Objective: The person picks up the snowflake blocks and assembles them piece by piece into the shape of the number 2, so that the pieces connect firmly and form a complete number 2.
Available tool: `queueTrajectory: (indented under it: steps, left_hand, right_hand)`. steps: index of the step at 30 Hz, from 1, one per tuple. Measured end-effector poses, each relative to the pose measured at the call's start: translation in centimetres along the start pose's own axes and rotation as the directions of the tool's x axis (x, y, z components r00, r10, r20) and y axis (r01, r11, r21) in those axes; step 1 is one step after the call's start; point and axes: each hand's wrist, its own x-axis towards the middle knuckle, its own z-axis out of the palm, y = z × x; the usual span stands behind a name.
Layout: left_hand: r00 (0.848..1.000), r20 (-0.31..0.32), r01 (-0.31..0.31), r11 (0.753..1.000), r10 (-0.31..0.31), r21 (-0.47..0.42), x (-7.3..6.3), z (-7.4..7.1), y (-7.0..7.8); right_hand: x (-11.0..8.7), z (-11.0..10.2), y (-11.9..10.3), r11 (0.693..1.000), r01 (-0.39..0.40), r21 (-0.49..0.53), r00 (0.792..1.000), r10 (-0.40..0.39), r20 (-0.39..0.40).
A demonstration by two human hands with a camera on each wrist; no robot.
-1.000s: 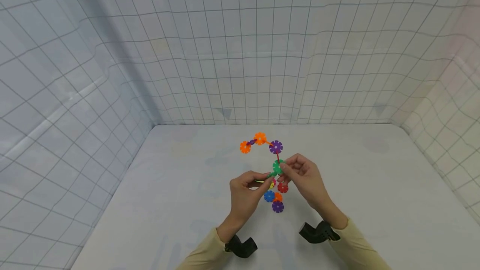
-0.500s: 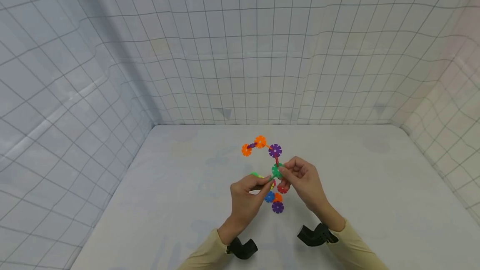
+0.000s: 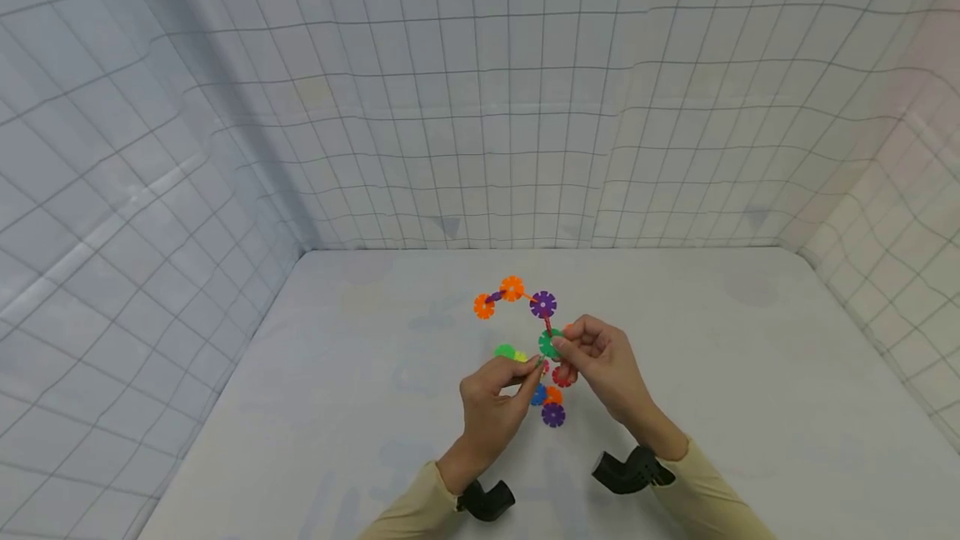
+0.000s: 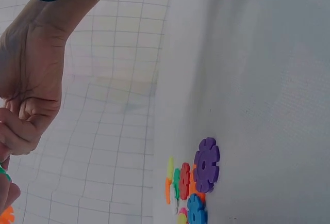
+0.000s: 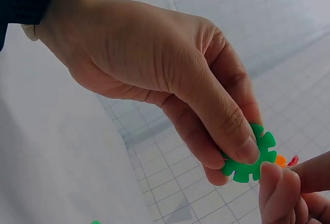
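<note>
My right hand (image 3: 606, 363) pinches a green notched plastic disc (image 3: 547, 344) between thumb and fingers. From that disc a raised chain curves up and left: a red disc (image 3: 548, 326) seen edge-on, a purple disc (image 3: 543, 304), then orange discs (image 3: 512, 287) with a purple one edge-on between them. My left hand (image 3: 492, 405) pinches a small green piece at the lower edge of the held disc; its fingertips hide nearly all of it. In the right wrist view the green disc (image 5: 266, 142) shows its slots, with the left fingertips right at its rim.
Below the hands, loose notched discs lie on the white table (image 3: 360, 407): a purple disc (image 3: 553, 416), a blue disc (image 3: 538, 396), a red disc (image 3: 562, 377), a light green disc (image 3: 505, 352) and others. White grid-patterned walls (image 3: 525, 148) enclose the back and sides.
Both hands and the chain have come slightly lower and nearer. The left fingers now cover most of the green piece that showed earlier, and the light green loose disc has come into view.
</note>
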Motion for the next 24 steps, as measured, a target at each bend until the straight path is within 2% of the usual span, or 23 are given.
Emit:
queueTrajectory:
  steps: [10,13,17,21,24]
  left_hand:
    - [0.996,-0.075,-0.043,0.998,0.041,-0.036,-0.8,0.5,-0.7]
    - [0.996,-0.083,-0.05,0.998,0.046,-0.04,-0.7,0.6,-0.7]
    - [0.995,-0.086,-0.051,0.998,0.048,-0.04,0.1,0.5,0.4]
    - [0.994,-0.101,-0.039,0.995,0.03,-0.092,1.1,0.3,1.5]
    - [0.993,-0.121,-0.018,0.989,0.0,-0.144,1.4,0.4,1.8]
  right_hand:
    - [-0.3,0.3,-0.6,1.0,-0.006,0.013,1.0,0.006,-0.018]
    - [-0.4,0.4,-0.8,0.999,0.011,-0.031,1.0,-0.012,-0.024]
    - [-0.6,0.6,-0.9,0.993,0.024,-0.114,0.999,-0.028,-0.036]
    - [-0.6,0.8,-1.0,0.992,0.021,-0.124,0.999,-0.026,-0.042]
    - [-0.6,0.9,-0.9,0.993,0.009,-0.116,0.998,-0.016,-0.057]
